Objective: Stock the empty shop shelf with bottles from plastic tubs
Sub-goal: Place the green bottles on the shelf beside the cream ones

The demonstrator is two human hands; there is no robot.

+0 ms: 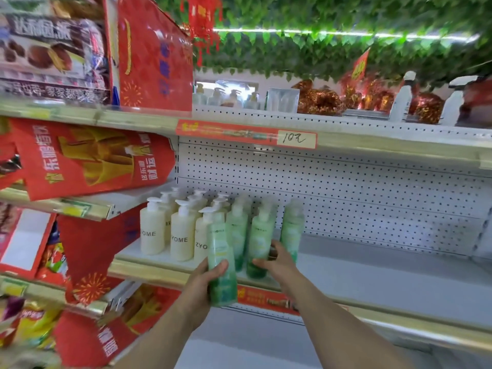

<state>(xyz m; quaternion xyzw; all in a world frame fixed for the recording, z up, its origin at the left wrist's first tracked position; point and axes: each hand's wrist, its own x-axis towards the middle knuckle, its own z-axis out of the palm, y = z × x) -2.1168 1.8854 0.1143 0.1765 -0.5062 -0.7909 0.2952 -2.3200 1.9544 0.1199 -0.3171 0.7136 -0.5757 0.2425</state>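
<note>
Stocking is under way but looks less than half done. The person's left hand (210,278) grips a green bottle (219,241) held upright just in front of the near edge of the shelf (386,272), not yet set down. The right hand (279,262) curls its fingers round the lower part of a second green bottle (260,235), which stands on the shelf near its front edge. Only the left end of the shelf is filled; everything to the right of the bottles is bare white board, so most of the job appears to lie ahead. No plastic tubs are in view.

By count: 4 green bottles show, 1 in the air and 3 on the shelf. To their left stand the cream bottles (182,237), 3 in the near row and roughly 6 pump tops behind. Blur blocks an exact tally.
</note>
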